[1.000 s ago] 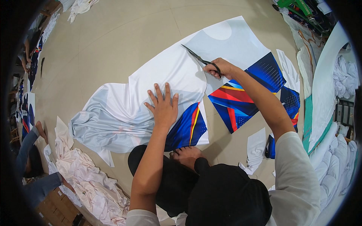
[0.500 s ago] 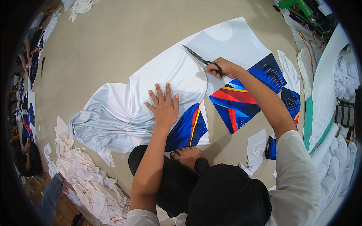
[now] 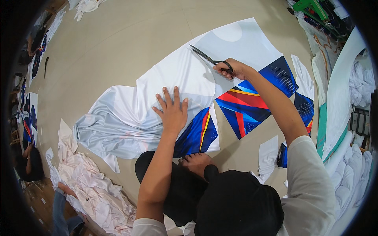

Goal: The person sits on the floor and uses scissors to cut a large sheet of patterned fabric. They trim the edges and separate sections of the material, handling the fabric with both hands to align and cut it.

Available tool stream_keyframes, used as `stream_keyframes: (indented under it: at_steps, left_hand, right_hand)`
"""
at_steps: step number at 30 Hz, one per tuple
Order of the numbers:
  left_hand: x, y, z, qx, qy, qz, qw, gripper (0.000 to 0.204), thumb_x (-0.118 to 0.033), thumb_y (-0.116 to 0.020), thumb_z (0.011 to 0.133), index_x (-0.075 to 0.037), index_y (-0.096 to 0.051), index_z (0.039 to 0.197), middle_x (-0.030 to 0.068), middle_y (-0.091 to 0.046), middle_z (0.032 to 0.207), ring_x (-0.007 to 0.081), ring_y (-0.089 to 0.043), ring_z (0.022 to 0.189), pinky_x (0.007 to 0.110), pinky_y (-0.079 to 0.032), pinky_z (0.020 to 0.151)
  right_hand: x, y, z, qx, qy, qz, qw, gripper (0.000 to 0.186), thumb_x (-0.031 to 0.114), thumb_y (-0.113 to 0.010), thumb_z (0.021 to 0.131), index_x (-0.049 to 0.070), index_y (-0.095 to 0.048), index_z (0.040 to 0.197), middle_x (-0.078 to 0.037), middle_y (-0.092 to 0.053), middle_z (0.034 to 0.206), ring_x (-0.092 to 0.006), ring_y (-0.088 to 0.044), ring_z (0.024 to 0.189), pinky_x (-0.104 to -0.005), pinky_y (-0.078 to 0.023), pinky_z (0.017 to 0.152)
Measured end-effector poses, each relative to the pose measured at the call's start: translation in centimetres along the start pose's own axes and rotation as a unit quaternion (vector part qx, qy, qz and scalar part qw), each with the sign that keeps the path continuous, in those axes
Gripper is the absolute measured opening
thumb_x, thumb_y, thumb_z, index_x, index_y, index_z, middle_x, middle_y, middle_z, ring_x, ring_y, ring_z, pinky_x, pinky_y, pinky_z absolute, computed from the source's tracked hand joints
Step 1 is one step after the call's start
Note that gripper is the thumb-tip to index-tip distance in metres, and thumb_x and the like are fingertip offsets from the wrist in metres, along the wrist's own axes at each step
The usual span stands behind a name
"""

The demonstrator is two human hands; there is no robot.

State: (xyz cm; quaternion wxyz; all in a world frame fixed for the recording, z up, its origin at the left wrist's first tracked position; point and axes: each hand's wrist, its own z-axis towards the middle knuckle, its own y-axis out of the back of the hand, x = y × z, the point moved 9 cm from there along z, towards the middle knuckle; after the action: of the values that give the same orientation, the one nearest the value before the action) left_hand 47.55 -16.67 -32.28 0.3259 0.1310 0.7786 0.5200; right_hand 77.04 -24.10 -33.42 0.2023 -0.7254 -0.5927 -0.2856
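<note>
A large sheet of thin white fabric (image 3: 163,72) lies across the floor, with grey tinted areas and a blue, red and yellow printed corner (image 3: 199,133). My left hand (image 3: 173,112) rests flat on it, fingers spread. My right hand (image 3: 231,70) is closed round the handles of black scissors (image 3: 204,54). Their blades point up and left over the fabric, near its far edge. To the right of a long split lies a pale grey panel (image 3: 240,45), its lower end printed in blue and red (image 3: 246,106). My bare foot (image 3: 196,163) touches the fabric's near edge.
Crumpled pale cloth (image 3: 88,183) is heaped at the lower left. White scraps (image 3: 267,157) and a folded dark blue piece (image 3: 282,155) lie at the right. Stacked white fabric rolls (image 3: 348,169) line the right side. A dark thin tool (image 3: 46,67) and other people (image 3: 29,161) are at the far left.
My right hand and the scissors have shifted very slightly, and the blades look a little more apart. The left hand stays on the fabric. The person's leg at the lower left has moved.
</note>
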Motion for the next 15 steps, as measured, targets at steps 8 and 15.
stream_keyframes:
  at_steps: [8, 15]
  left_hand:
    - [0.5, 0.3, 0.4, 0.008, 0.010, -0.008, 1.000, 0.073, -0.057, -0.041, 0.110, -0.019, -0.028, 0.171, 0.0254, -0.009, 0.177, 0.0577, 0.000, 0.160, 0.086, -0.002, 0.115]
    - [0.7, 0.5, 0.3, 0.013, 0.011, -0.012, 1.000, 0.073, -0.057, -0.042, 0.110, -0.019, -0.027, 0.171, 0.0254, -0.008, 0.177, 0.0581, 0.001, 0.160, 0.085, -0.002, 0.115]
  right_hand:
    - [-0.7, 0.1, 0.3, 0.006, -0.004, -0.002, 1.000, 0.034, 0.039, -0.078, 0.091, 0.014, -0.062, 0.074, 0.004, -0.054, 0.060, -0.0074, -0.048, 0.049, -0.0256, -0.035, 0.047]
    - [1.7, -1.1, 1.4, -0.012, 0.003, -0.002, 1.000, 0.032, 0.039, -0.079, 0.090, 0.015, -0.063, 0.075, 0.006, -0.055, 0.061, -0.0060, -0.047, 0.048, -0.0238, -0.035, 0.047]
